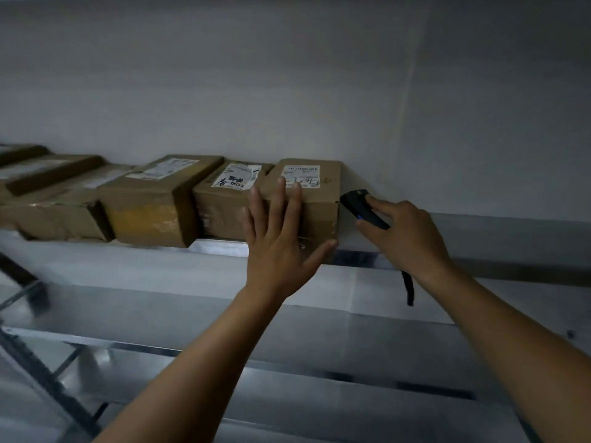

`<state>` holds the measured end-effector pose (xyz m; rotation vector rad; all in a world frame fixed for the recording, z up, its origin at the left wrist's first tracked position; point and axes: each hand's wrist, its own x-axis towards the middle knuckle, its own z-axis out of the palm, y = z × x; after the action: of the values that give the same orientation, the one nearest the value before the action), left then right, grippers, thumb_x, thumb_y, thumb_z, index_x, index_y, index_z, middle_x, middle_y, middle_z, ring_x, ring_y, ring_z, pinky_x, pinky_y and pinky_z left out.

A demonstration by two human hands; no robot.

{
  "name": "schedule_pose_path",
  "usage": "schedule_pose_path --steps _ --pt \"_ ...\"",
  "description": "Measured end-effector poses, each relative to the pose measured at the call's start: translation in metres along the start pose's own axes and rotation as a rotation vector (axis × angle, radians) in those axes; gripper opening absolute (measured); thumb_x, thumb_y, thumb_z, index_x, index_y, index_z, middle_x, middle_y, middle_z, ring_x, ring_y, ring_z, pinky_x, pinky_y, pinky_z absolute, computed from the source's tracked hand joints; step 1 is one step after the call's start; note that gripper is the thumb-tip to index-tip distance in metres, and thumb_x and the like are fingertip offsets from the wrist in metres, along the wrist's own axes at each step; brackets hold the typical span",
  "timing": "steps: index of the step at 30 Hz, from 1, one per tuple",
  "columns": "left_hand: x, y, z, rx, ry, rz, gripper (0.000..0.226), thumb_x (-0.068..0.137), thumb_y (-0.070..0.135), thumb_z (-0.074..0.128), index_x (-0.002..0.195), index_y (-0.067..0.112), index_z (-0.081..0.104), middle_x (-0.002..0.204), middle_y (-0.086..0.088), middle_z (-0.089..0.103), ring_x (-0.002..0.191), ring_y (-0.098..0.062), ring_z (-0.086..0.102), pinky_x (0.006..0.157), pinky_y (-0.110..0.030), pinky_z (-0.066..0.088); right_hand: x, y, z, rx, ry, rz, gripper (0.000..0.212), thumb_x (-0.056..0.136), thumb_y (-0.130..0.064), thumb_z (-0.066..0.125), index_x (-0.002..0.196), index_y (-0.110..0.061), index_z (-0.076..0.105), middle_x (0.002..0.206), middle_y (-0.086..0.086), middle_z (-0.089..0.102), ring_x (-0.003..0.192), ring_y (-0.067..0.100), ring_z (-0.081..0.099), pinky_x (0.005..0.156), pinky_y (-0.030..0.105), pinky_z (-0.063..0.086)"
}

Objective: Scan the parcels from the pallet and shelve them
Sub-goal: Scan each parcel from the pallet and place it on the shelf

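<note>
Wall [287, 75]: one, pale and plain, behind the shelf.

Shelf [128, 266]: one metal level carrying stock, seen from slightly below. More metal rails show beneath it.

Arms: two, bare, both raised and stretched forward to the shelf's front edge. The left rises from lower centre, the right from the lower right corner.

Boxes: brown cardboard, in one row along the shelf and against the wall. Three are plain at the right end: the end box [316, 203], a second box [220, 206] touching its left side, and a third box [150, 212] just beside that. Further boxes run off to the left, too blurred to count.

Left hand [278, 247]: one, spread wide with fingers straight. The palm lies flat on the front face of the end box, the fingertips reach its top edge, and the thumb points toward its lower right corner.

Right hand [406, 238]: one, just right of the end box, wrapped round a scanner, with the forefinger laid along its top.

Scanner [358, 206]: one, black, its nose close to the end box's right side.

Strap [408, 289]: one, dark, hanging below the right wrist.

Labels: three white ones, one on top of each of the near boxes, with black handwriting on two.
</note>
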<state>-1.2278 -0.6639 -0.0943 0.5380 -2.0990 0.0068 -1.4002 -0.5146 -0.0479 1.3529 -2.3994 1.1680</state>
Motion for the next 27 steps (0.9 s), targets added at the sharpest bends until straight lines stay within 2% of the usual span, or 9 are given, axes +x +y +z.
schedule_pose_path --steps 4,8,11,14,18,20,22,27 --pt "-0.006 0.003 -0.005 -0.059 0.035 -0.009 0.103 0.091 0.073 0.054 0.164 0.016 0.01 0.171 -0.006 -0.01 0.155 -0.038 -0.015 0.121 -0.067 0.005 -0.035 -0.002 -0.008 0.014 0.01 0.031 0.062 0.086 -0.057 0.066 0.144 -0.041 0.048 0.128 0.002 0.062 0.117 0.021 0.057 0.093 0.038 0.053" --pt "-0.034 0.019 -0.009 -0.334 0.159 0.125 0.086 0.095 0.051 0.065 0.157 0.005 0.028 0.168 -0.018 0.017 0.156 -0.041 0.004 0.123 -0.061 0.016 -0.135 0.0 -0.018 0.01 0.133 0.182 0.062 0.081 -0.061 0.066 0.139 -0.045 0.053 0.105 0.005 0.064 0.099 0.024 0.061 0.081 0.038 0.055" --pt "-0.066 0.053 0.005 -0.543 0.16 0.229 0.072 0.097 0.04 0.066 0.151 0.0 0.038 0.162 -0.019 0.031 0.154 -0.042 0.016 0.123 -0.057 0.021 -0.235 0.007 -0.027 -0.005 0.225 0.403 0.07 0.075 -0.071 0.059 0.138 -0.042 0.056 0.108 0.001 0.066 0.102 0.02 0.063 0.087 0.035 0.054" --pt "-0.106 0.115 0.021 -0.766 -0.044 0.218 0.065 0.101 0.043 0.057 0.151 0.006 0.039 0.161 -0.013 0.033 0.155 -0.035 0.018 0.124 -0.052 0.02 -0.335 0.011 -0.042 -0.044 0.319 0.627 0.072 0.071 -0.071 0.06 0.135 -0.038 0.061 0.115 -0.003 0.067 0.111 0.016 0.062 0.097 0.036 0.05" --pt "-0.174 0.224 0.018 -1.028 -0.367 0.316 0.066 0.101 0.047 0.051 0.153 0.008 0.038 0.159 -0.014 0.037 0.153 -0.036 0.023 0.126 -0.037 0.014 -0.454 0.002 -0.087 -0.131 0.448 0.897 0.07 0.073 -0.068 0.065 0.136 -0.038 0.059 0.124 -0.003 0.064 0.117 0.015 0.06 0.098 0.041 0.051" --pt "-0.211 0.279 0.005 -1.125 -0.489 0.429 0.068 0.099 0.047 0.052 0.151 0.005 0.042 0.156 -0.017 0.041 0.15 -0.038 0.028 0.125 -0.047 0.02 -0.507 -0.008 -0.112 -0.204 0.465 1.035 0.07 0.079 -0.07 0.064 0.142 -0.043 0.051 0.129 -0.007 0.06 0.117 0.019 0.058 0.094 0.043 0.053" --pt "-0.248 0.327 -0.013 -1.195 -0.626 0.544 0.069 0.098 0.051 0.052 0.15 0.006 0.044 0.155 -0.015 0.043 0.15 -0.036 0.031 0.121 -0.055 0.026 -0.554 -0.015 -0.135 -0.294 0.467 1.173 0.067 0.084 -0.069 0.06 0.145 -0.047 0.044 0.126 -0.006 0.055 0.114 0.025 0.054 0.089 0.045 0.052" --pt "-0.332 0.41 -0.04 -1.217 -0.946 0.723 0.074 0.097 0.062 0.052 0.155 0.02 0.037 0.163 -0.001 0.032 0.154 -0.02 0.022 0.122 -0.046 0.028 -0.642 -0.016 -0.178 -0.371 0.501 1.363 0.064 0.09 -0.064 0.058 0.148 -0.046 0.04 0.11 -0.003 0.053 0.099 0.031 0.057 0.08 0.046 0.053"
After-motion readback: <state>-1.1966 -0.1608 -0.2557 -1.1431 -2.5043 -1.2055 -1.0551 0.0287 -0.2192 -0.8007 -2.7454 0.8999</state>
